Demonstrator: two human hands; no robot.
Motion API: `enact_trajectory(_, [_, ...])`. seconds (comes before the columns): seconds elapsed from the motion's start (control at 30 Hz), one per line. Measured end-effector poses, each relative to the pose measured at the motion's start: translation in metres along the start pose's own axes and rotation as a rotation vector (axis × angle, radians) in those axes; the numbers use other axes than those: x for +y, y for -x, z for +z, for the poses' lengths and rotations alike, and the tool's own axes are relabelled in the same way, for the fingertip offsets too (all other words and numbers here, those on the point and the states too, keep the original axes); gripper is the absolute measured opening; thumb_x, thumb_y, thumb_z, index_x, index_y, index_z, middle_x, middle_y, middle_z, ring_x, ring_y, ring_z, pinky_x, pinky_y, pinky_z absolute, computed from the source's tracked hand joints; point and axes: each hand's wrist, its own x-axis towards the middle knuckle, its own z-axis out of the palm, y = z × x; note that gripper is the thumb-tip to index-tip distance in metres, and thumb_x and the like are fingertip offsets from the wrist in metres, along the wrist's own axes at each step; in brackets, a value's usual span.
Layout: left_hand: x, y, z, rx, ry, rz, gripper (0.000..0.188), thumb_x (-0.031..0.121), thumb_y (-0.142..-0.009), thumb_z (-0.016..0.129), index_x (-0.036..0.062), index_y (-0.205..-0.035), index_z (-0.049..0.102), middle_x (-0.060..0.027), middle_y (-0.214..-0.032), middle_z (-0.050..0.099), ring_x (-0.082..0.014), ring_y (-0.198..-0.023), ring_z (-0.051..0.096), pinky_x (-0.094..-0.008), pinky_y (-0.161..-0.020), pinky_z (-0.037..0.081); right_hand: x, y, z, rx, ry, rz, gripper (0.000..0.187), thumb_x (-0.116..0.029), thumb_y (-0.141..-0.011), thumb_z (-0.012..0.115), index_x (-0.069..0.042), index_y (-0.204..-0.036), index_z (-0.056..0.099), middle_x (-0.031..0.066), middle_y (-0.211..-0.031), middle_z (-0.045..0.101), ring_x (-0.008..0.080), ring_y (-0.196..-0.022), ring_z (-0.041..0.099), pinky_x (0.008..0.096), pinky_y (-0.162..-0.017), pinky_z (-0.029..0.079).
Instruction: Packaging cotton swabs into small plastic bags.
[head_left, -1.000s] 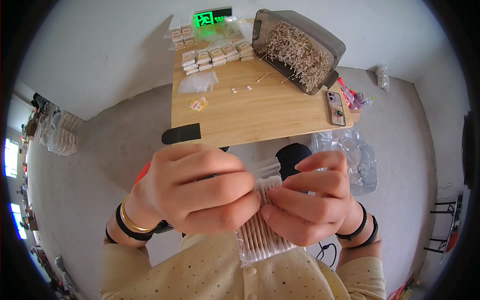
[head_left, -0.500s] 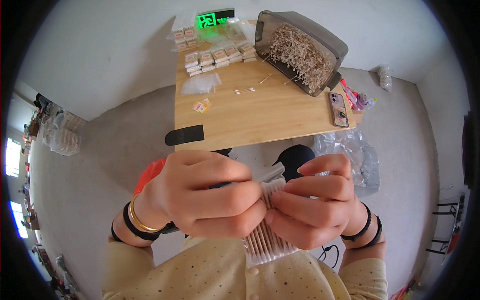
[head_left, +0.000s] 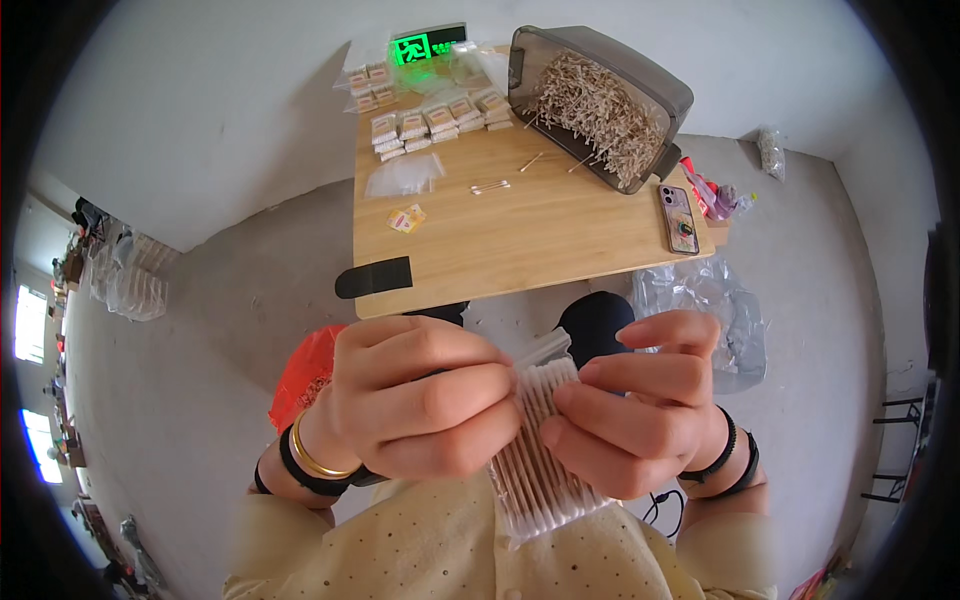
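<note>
A small clear zip bag of cotton swabs [head_left: 545,475] hangs between my two hands, tilted, in front of my torso. Its swabs lie side by side, and the zip end points up and away from me. My left hand [head_left: 425,395] pinches the bag's left side near the top, with the thumb hidden behind the fingers. My right hand [head_left: 640,405] grips the right side, fingers bent over the swabs and the index finger raised. Both hands are closed on the bag, below the near edge of the wooden table [head_left: 480,245].
On the table stand a tilted grey bin [head_left: 525,75] full of loose swabs, several packed swab bags [head_left: 440,118], empty clear bags [head_left: 405,175], a yellow card [head_left: 406,219], a black strip [head_left: 375,278] and a phone [head_left: 679,219]. A red bag [head_left: 300,375] lies below left.
My left hand has drawn slightly apart from my right, uncovering more of the bag's top and swabs. The view has shifted slightly.
</note>
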Motion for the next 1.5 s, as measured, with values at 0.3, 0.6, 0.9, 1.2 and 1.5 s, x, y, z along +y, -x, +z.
enact_trajectory(0.3, [0.008, 0.003, 0.002, 0.025, -0.079, -0.030, 0.020, 0.009, -0.080, 0.076, 0.0099, -0.098, 0.066, -0.0006, -0.097, 0.067, -0.0187, -0.083, 0.072, -0.0266, -0.060, 0.055, 0.003, -0.001, 0.015, 0.176, 0.026, 0.003, 0.020, -0.018, -0.068, 0.068, -0.021, -0.088, 0.069, -0.0091, -0.090, 0.064, 0.0138, -0.083, 0.058, 0.0368, -0.080, 0.049])
enact_trajectory(0.6, [0.004, 0.010, 0.002, -0.028, -0.009, -0.206, 0.031, 0.007, -0.071, 0.086, 0.0090, -0.097, 0.068, -0.0024, -0.097, 0.071, -0.0228, -0.086, 0.073, -0.0322, -0.071, 0.058, 0.013, 0.002, 0.018, 0.065, -0.106, 0.107, 0.033, -0.022, -0.065, 0.076, -0.016, -0.097, 0.069, -0.0043, -0.096, 0.065, 0.0186, -0.086, 0.058, 0.0379, -0.078, 0.048])
enact_trajectory(0.9, [0.004, 0.000, 0.000, 0.031, 0.089, -0.424, 0.035, 0.016, -0.071, 0.091, 0.0068, -0.100, 0.073, -0.0057, -0.097, 0.074, -0.0265, -0.091, 0.072, -0.0391, -0.081, 0.058, 0.017, -0.003, 0.021, -0.120, -0.251, 0.332, 0.033, -0.015, -0.068, 0.081, -0.011, -0.098, 0.068, 0.0016, -0.094, 0.062, 0.0245, -0.085, 0.056, 0.0371, -0.079, 0.042])
enact_trajectory(1.2, [0.002, 0.012, -0.005, 0.010, 0.351, -0.522, 0.026, 0.019, -0.085, 0.083, -0.0005, -0.099, 0.073, -0.0129, -0.098, 0.071, -0.0225, -0.086, 0.070, -0.0338, -0.080, 0.056, 0.019, -0.004, 0.023, -0.195, -0.290, 0.379, 0.041, -0.021, -0.067, 0.086, -0.011, -0.102, 0.069, 0.0029, -0.096, 0.063, 0.0258, -0.088, 0.057, 0.0381, -0.080, 0.042])
enact_trajectory(1.5, [0.002, 0.013, -0.001, 0.087, 0.406, -0.604, 0.030, 0.002, -0.073, 0.085, 0.0030, -0.102, 0.076, -0.0087, -0.097, 0.073, -0.0214, -0.085, 0.073, -0.0304, -0.072, 0.057, 0.020, -0.012, 0.017, -0.061, -0.414, 0.413, 0.033, -0.018, -0.075, 0.087, -0.009, -0.103, 0.073, 0.0042, -0.095, 0.066, 0.0244, -0.084, 0.058, 0.0358, -0.076, 0.042])
